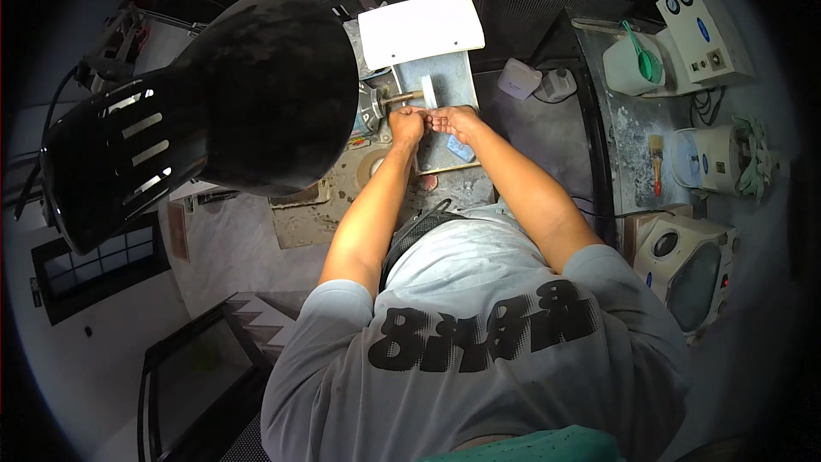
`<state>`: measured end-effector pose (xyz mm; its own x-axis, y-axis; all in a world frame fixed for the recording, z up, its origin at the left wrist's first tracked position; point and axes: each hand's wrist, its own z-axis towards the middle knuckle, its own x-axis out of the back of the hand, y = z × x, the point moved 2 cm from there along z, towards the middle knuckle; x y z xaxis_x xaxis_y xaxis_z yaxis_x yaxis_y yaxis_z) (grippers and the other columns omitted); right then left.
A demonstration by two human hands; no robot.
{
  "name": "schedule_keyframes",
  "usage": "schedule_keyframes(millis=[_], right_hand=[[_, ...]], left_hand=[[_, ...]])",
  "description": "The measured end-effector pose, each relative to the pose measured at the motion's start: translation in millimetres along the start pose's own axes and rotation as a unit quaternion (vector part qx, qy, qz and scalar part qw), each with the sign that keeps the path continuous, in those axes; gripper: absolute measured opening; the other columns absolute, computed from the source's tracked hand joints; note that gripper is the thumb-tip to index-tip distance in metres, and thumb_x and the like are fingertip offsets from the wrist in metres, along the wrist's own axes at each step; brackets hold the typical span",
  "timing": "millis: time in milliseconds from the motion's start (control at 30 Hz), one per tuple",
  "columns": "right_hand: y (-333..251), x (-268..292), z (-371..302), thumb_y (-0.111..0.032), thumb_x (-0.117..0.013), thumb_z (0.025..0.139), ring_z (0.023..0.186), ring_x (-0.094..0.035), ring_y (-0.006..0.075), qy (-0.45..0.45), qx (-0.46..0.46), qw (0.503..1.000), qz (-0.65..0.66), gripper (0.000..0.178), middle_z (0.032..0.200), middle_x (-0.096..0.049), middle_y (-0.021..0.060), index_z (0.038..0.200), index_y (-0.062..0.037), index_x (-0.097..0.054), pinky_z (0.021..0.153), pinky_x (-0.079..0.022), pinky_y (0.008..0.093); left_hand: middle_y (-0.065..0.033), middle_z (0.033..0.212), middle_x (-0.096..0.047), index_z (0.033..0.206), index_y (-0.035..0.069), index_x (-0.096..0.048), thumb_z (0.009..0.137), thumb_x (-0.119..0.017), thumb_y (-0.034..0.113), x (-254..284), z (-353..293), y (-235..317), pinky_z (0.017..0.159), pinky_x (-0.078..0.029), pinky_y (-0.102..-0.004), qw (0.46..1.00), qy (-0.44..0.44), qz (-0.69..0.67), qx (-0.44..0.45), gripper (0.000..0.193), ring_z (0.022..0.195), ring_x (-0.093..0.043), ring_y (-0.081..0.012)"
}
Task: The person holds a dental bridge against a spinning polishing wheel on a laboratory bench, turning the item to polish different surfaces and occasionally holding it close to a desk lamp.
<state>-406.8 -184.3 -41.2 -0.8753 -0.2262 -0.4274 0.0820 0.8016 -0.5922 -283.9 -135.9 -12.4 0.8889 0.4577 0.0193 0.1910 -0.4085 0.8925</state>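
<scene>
My left hand [406, 127] and my right hand [456, 122] meet just below a white buffing wheel [428, 91]. The wheel sits on the brass-coloured shaft [402, 97] of a bench polishing motor [368, 109]. Both hands are closed, with fingertips pressed together around something too small and covered to name. Whether it touches the wheel, I cannot tell. Under the hands lies a metal tray [438, 152], and a blue block [460, 149] rests in it beside my right wrist.
A black lamp shade [282, 90] looms large at left. Behind the wheel stands a white panel [421, 30]. A tape roll [372, 168] and a small reddish piece [428, 182] lie nearby. Along the right bench are a brush [656, 162], a white tub [633, 67] and machines [684, 269]. Jugs [519, 79] stand beyond the tray.
</scene>
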Motion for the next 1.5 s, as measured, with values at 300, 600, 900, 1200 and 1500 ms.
schedule_keyframes(millis=[300, 600, 900, 1200, 1500], right_hand=[[-1.1, -3.9, -0.2, -0.009, -0.06, 0.08, 0.07, -0.061, 0.0151, 0.007, 0.013, 1.0, -0.023, 0.014, 0.079, -0.063, 0.0084, 0.087, 0.0028, -0.061, 0.067, -0.052, 0.0263], [-10.5, -12.6, -13.2, -0.005, -0.057, 0.082, 0.07, -0.063, 0.0172, 0.019, 0.029, 0.999, -0.037, 0.012, 0.081, -0.064, 0.0114, 0.089, 0.0044, -0.059, 0.065, -0.054, 0.0265], [-2.7, -12.4, -6.7, -0.006, -0.06, 0.083, 0.071, -0.063, 0.0158, 0.022, 0.033, 0.999, -0.023, 0.014, 0.082, -0.064, 0.0103, 0.092, 0.0029, -0.057, 0.066, -0.054, 0.0266], [5.5, -8.2, -3.5, -0.005, -0.06, 0.082, 0.067, -0.062, 0.0157, 0.012, 0.043, 0.999, 0.031, 0.01, 0.079, -0.064, 0.0094, 0.087, 0.0029, -0.06, 0.062, -0.053, 0.0269], [9.2, -0.4, 4.9, -0.011, -0.058, 0.083, 0.068, -0.061, 0.0127, -0.021, 0.018, 1.0, 0.012, 0.014, 0.078, -0.064, 0.0061, 0.09, 0.0011, -0.062, 0.064, -0.05, 0.0225]], left_hand=[[-0.0076, 0.064, -0.062, 0.074, -0.003, -0.063, 0.079, -0.054, 0.0, 6.3, -0.2, 2.1, 0.045, -0.043, -0.023, 0.999, -0.017, -0.01, 0.03, 0.011, 0.05, -0.054, -0.0117], [-0.0058, 0.065, -0.062, 0.076, -0.003, -0.062, 0.081, -0.055, 0.001, 5.1, -4.0, -10.0, 0.045, -0.042, -0.0224, 1.0, 0.005, -0.016, -0.02, 0.01, 0.051, -0.054, -0.0104], [-0.0081, 0.066, -0.064, 0.076, -0.004, -0.064, 0.077, -0.056, -0.001, 8.8, -12.7, -7.6, 0.053, -0.047, -0.0249, 0.975, 0.058, 0.094, -0.194, 0.008, 0.056, -0.059, -0.0112], [-0.0077, 0.065, -0.064, 0.075, -0.003, -0.064, 0.077, -0.056, -0.001, 8.0, -11.1, -6.0, 0.052, -0.046, -0.0246, 0.986, 0.046, 0.054, -0.152, 0.009, 0.055, -0.058, -0.0116], [-0.0067, 0.063, -0.062, 0.075, -0.003, -0.063, 0.078, -0.053, 0.0, 2.9, -4.5, -4.2, 0.045, -0.043, -0.0229, 0.999, -0.007, -0.044, -0.019, 0.011, 0.048, -0.054, -0.0114]])
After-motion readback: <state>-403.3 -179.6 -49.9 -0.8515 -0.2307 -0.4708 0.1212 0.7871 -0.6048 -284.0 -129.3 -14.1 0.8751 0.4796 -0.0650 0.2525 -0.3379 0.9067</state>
